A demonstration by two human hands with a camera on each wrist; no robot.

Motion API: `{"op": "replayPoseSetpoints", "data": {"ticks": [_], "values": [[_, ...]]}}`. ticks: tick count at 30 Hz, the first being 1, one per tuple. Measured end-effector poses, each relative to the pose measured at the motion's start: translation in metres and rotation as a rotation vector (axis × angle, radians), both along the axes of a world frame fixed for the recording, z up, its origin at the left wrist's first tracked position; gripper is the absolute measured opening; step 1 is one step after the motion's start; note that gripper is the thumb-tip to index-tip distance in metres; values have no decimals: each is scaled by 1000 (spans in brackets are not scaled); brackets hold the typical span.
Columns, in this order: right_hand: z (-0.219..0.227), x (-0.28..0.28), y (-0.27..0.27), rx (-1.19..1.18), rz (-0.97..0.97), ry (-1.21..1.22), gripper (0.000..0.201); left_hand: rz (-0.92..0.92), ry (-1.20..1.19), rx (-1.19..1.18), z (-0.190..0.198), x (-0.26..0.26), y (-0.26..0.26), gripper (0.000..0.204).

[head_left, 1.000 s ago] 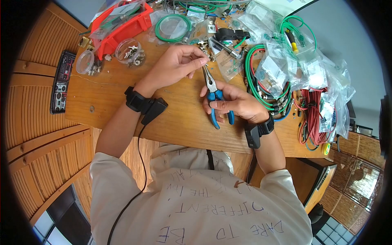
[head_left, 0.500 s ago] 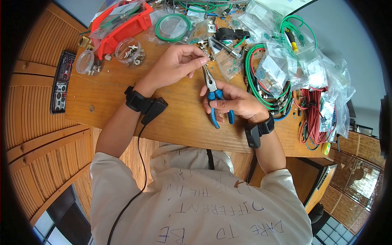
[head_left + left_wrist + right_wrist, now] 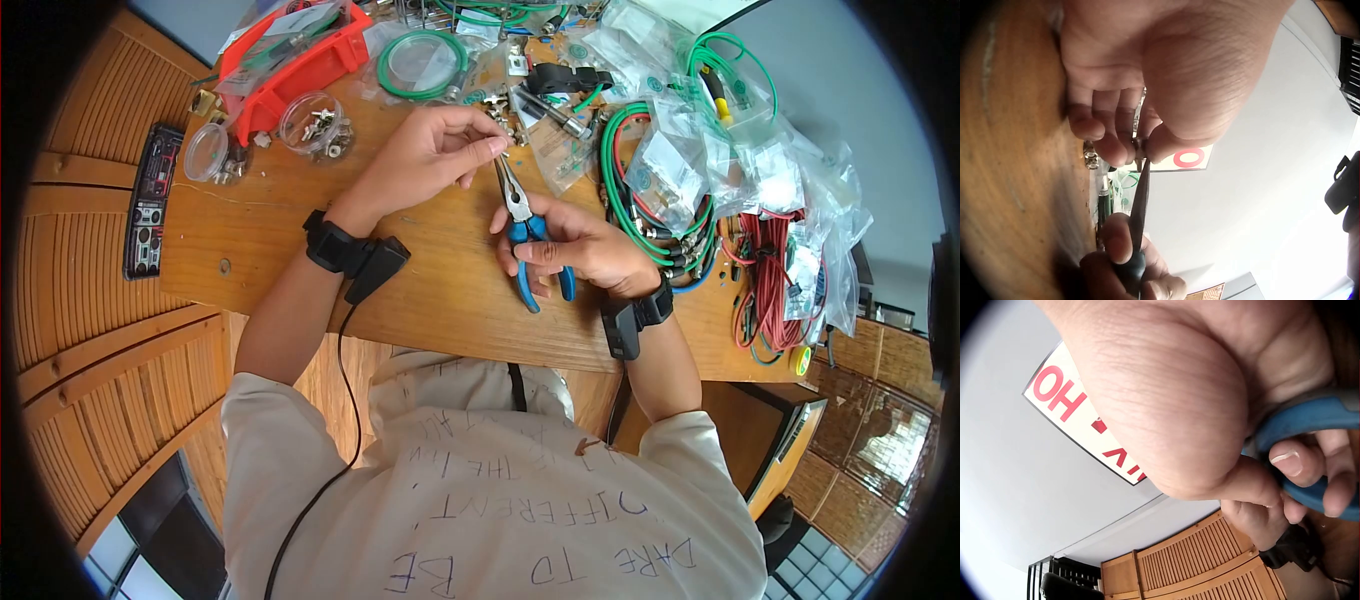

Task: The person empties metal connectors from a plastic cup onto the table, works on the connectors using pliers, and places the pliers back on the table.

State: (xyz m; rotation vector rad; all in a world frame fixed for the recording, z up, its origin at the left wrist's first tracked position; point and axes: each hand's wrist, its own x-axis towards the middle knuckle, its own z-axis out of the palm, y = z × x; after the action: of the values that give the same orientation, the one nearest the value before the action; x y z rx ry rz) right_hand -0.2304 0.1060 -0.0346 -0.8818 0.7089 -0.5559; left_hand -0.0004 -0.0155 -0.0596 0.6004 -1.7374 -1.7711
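My right hand (image 3: 585, 250) grips needle-nose pliers (image 3: 518, 205) with blue handles; the nose points away from me toward my left fingertips. My left hand (image 3: 430, 165) pinches a small metal piece (image 3: 1139, 149) between thumb and forefinger, its other fingers loosely curled. In the left wrist view the pliers' tip comes right up to that piece, which the fingers mostly hide. Blue handle loops (image 3: 1310, 419) show in the right wrist view, with right-hand fingers bent around them.
On the wooden table (image 3: 270, 250) stand a red bin (image 3: 300, 75) and clear tubs (image 3: 315, 125) of small metal parts at the left. Coiled green cable (image 3: 612, 175), red cable (image 3: 768, 280) and plastic bags (image 3: 775, 180) crowd the right. Several metal connectors (image 3: 500, 110) lie beyond my left hand.
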Motion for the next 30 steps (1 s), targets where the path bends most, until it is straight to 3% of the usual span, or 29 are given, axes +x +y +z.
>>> {"op": "replayPoseSetpoints", "data": {"ticks": [30], "values": [[0, 2, 1, -24, -35, 0, 30, 10, -13, 14, 0, 2, -1, 25]]}}
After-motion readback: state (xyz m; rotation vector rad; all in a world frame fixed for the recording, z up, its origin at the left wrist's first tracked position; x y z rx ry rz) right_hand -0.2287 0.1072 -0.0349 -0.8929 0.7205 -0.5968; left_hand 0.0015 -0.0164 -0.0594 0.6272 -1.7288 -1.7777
